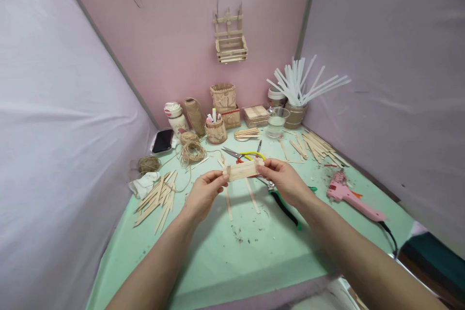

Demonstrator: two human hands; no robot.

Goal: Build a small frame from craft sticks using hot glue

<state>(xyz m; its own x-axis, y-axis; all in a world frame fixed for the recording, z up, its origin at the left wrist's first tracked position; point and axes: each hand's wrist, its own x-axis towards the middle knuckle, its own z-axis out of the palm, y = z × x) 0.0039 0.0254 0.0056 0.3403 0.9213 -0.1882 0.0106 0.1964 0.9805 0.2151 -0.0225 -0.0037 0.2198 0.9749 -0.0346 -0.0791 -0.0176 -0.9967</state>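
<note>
Between my two hands is a small flat panel of joined craft sticks, held up above the table. My left hand pinches its left end between thumb and fingers. At the right end, my right hand grips it the same way. Below the panel, two loose craft sticks lie on the green table. Pliers with black and green handles rest partly under my right hand. Just behind the panel lie scissors with yellow handles, partly covered.
A pink glue gun lies at the right, its cord running off the table edge. Piles of craft sticks sit left and right. Twine, a stick-covered pen cup and a clear bowl stand behind. A stick-built basket hangs above.
</note>
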